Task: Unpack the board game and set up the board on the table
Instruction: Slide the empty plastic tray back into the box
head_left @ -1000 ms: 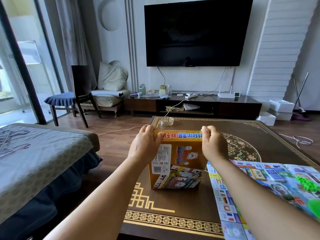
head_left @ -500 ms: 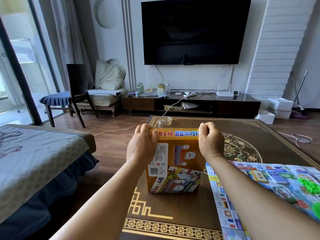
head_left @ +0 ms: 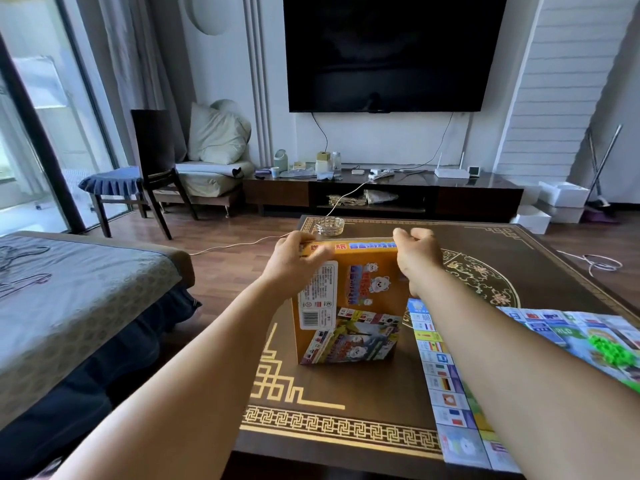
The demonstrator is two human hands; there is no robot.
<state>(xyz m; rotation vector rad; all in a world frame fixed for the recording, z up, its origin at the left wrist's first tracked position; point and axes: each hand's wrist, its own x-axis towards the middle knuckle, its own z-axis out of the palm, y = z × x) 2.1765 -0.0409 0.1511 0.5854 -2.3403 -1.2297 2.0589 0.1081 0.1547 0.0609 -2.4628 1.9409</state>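
Nearest the viewer, two bare forearms reach forward over a dark counter (head_left: 346,393) with gold key-pattern trim. To the right, the unfolded game board (head_left: 446,386) lies flat on the counter, running under the right forearm, with a cluster of green pieces (head_left: 611,351) on it near the right edge.

Just beyond, an orange game box (head_left: 349,303) stands upright on its end on the counter, just left of the board. The left hand (head_left: 294,265) grips the box's top left corner, fingers curled over the top edge. The right hand (head_left: 417,261) grips the top right corner, fingers clenched round the edge.

As a judgement, the box is tall and narrow on its base. If either hand lets go unevenly, it could topple toward the board and scatter the green pieces. Any contents left inside could spill if the top opens while tilted.

Past the box, a glass ashtray (head_left: 329,225) sits near the counter's far edge, close behind the hands, so a forward push could knock it. A white cable (head_left: 242,244) trails across the floor. Farther back stand a low TV cabinet (head_left: 478,197), a wall-mounted television (head_left: 388,50), and a chair (head_left: 156,161). A bed (head_left: 69,292) fills the left.
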